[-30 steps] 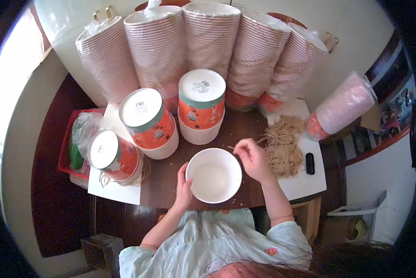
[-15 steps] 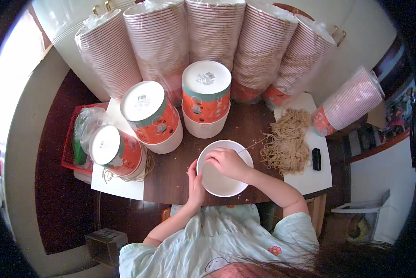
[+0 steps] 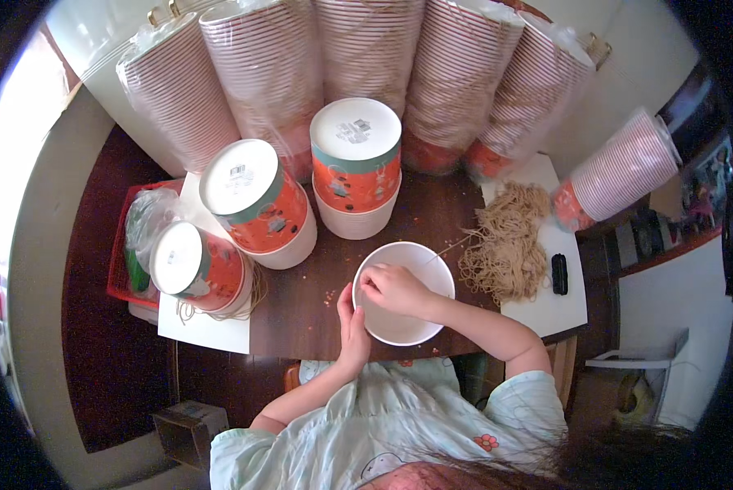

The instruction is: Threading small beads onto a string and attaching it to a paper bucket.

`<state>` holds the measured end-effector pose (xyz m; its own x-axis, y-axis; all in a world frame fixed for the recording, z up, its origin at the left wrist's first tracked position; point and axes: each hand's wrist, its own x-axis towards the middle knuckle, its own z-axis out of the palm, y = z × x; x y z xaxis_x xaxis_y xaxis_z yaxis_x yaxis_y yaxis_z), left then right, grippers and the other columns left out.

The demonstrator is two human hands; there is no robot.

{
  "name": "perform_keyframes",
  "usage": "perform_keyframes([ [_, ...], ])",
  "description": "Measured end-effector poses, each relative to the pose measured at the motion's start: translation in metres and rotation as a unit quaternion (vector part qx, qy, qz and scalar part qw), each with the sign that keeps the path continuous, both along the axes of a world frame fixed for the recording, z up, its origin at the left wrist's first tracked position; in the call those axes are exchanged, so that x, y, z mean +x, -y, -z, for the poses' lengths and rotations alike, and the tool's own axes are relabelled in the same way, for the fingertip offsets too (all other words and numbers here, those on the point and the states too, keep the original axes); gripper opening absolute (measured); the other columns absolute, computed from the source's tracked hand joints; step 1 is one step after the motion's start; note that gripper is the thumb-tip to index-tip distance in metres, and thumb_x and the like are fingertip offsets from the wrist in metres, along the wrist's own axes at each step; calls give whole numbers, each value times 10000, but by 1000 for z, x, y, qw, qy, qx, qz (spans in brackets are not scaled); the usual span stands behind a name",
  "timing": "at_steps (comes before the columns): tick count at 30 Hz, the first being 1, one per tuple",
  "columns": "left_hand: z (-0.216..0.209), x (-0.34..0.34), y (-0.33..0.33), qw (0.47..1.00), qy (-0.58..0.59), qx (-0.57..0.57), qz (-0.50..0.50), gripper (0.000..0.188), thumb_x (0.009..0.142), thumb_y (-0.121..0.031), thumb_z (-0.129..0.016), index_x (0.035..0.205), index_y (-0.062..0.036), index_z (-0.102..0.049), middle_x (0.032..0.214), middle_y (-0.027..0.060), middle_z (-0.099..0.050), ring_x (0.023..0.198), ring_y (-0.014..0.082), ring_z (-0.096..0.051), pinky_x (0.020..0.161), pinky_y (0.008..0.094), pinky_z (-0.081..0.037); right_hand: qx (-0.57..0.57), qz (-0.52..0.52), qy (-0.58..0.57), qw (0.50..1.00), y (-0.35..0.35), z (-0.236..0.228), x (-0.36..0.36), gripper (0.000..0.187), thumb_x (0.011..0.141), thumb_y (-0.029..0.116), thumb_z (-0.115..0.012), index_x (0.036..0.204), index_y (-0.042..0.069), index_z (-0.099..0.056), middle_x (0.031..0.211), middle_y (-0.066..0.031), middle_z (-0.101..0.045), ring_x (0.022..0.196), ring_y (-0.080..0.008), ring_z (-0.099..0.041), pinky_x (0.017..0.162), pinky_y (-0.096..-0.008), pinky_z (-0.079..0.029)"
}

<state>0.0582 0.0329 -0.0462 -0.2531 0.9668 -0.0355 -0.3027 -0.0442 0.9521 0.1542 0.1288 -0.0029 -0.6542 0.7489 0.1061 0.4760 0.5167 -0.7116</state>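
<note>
A white paper bucket (image 3: 411,327) stands mouth up at the table's near edge, its inside facing me. My left hand (image 3: 353,335) holds its left side from outside, with the fingers along the wall. Reaching over the mouth, my right hand (image 3: 395,290) has its fingers pinched together just inside the left rim. A thin tan cord (image 3: 450,247) runs from the tangled cord pile (image 3: 509,245) on the right, over the far rim, toward this hand. My fingers hide the cord's end and whatever is at the pinch.
Upturned orange and green buckets (image 3: 357,167) stand in stacks behind and left. Tall plastic-wrapped bucket stacks (image 3: 366,57) line the back; another wrapped stack (image 3: 616,175) leans at right. A black object (image 3: 559,274) lies beside the cord. A red basket (image 3: 117,269) sits far left.
The view has shifted slightly. The bucket and both hands sit a little farther right. My right hand stays pinched near the left rim, and the left keeps its hold.
</note>
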Motion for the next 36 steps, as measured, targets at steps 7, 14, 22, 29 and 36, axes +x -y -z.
perform_keyframes([
  [7, -7, 2, 0, 1000, 14, -14, 10, 483, 874, -255, -367, 1277, -28, -228, 1275, 108, -294, 1185, 202, -288, 992, 321, -229, -19, 15, 3, 1000, -1, -1, 3, 118, 744, 146, -532, 740, 29, -530, 734, -134, -581, 705, -304, -572, 638, -406, -452],
  [14, 8, -2, 2, 1000, 12, -3, 27, 460, 896, -215, -329, 1282, 2, -204, 1284, 127, -276, 1197, 212, -267, 1002, 320, -198, -47, 16, -7, 999, -1, -1, 3, 123, 735, 151, -543, 737, 28, -536, 743, -124, -588, 702, -285, -581, 640, -386, -460],
  [22, 3, -7, 1, 999, 9, -21, 36, 456, 893, -201, -332, 1282, 1, -208, 1279, 126, -285, 1191, 205, -278, 994, 311, -216, -45, -2, 0, 999, -2, 3, 3, 143, 723, 164, -558, 729, 21, -548, 731, -132, -594, 694, -293, -583, 637, -393, -461],
  [29, 14, -26, -6, 998, -63, -8, 27, 284, 898, -135, -373, 1125, 22, -437, 1072, 126, -506, 1030, 178, -467, 879, 286, -363, -48, -13, 11, 999, -3, 4, 1, 124, 720, 148, -569, 738, 26, -560, 718, -123, -596, 675, -272, -588, 606, -366, -464],
  [36, -6, -47, -11, 917, -392, 72, 15, 192, 822, -28, -471, 1003, 7, -525, 684, 166, -575, 609, 244, -597, 571, 327, -469, -48, -36, 19, 998, -5, 7, 0, 131, 720, 151, -569, 769, 31, -583, 750, -131, -606, 704, -277, -593, 622, -368, -468],
])
